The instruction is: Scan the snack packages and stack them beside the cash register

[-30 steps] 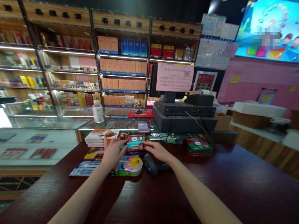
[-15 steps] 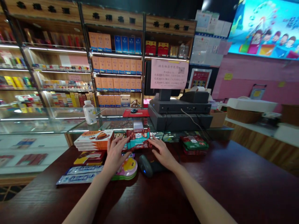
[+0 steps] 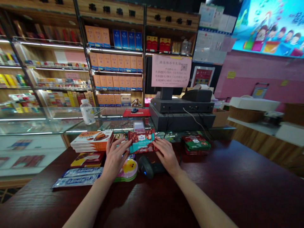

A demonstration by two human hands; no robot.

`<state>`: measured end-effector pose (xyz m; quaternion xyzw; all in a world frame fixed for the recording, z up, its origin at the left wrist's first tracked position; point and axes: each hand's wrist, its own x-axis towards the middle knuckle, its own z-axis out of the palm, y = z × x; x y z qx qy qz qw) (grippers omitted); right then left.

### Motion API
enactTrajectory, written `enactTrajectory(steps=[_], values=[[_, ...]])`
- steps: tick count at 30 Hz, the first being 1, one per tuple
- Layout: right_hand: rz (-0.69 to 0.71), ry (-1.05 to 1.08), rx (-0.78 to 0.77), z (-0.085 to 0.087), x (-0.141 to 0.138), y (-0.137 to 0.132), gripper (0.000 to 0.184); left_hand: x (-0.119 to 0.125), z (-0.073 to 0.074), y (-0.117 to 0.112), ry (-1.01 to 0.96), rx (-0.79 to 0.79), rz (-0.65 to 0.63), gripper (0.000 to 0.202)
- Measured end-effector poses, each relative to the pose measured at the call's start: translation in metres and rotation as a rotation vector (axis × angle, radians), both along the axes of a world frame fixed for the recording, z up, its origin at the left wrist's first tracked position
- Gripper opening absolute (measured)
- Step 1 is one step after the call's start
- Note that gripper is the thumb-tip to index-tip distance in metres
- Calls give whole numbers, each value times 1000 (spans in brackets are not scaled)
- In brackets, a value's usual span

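Note:
A red-brown and teal hazelnut chocolate bar (image 3: 142, 143) is held by its two ends, its printed front facing me. My left hand (image 3: 116, 157) closes on the left end, and my right hand (image 3: 167, 155) has its fingers on the right end. Below the bar lies a dark barcode scanner (image 3: 146, 167), near my right wrist. Partly behind my left hand is a pink and green case with a yellow duck (image 3: 129, 167). White and orange boxes (image 3: 91, 141) are stacked to the left, with a yellow and brown pack (image 3: 86, 159) and two blue-silver long packets (image 3: 77, 181) in front.
Red and green packs (image 3: 196, 144) are piled at the right of the dark wooden table (image 3: 213, 190). Behind stand a cash register (image 3: 182, 115) with a monitor, a glass counter and a plastic bottle (image 3: 87, 112). Stocked shelves (image 3: 114, 63) line the back.
My right hand's fingers have come in against the bar's right end, and both hands now hold it. The bar faces me slightly more fully. The view has shifted a little.

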<state>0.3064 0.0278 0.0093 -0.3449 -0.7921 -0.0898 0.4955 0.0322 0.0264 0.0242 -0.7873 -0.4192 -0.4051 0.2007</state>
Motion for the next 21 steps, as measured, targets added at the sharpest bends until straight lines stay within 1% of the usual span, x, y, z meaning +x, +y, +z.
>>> enactTrajectory(steps=[3, 8, 11, 15, 18, 21], values=[[29, 34, 45, 4, 0, -4, 40, 1, 2, -4, -47, 29, -28, 37], [78, 86, 40, 10, 0, -9, 30, 1, 4, -9, -104, 29, -50, 27], [79, 108, 44, 12, -1, -11, 22, 1, 6, -12, -135, 21, -41, 23], [42, 151, -38, 14, -2, -12, 9, 4, 8, -12, -187, 47, -10, 13], [52, 251, -101, 13, -5, -10, 10, 6, 7, -8, -242, 71, 2, 9], [72, 371, -155, 11, -8, -7, 12, 9, 4, -4, -319, 53, 0, 12]])
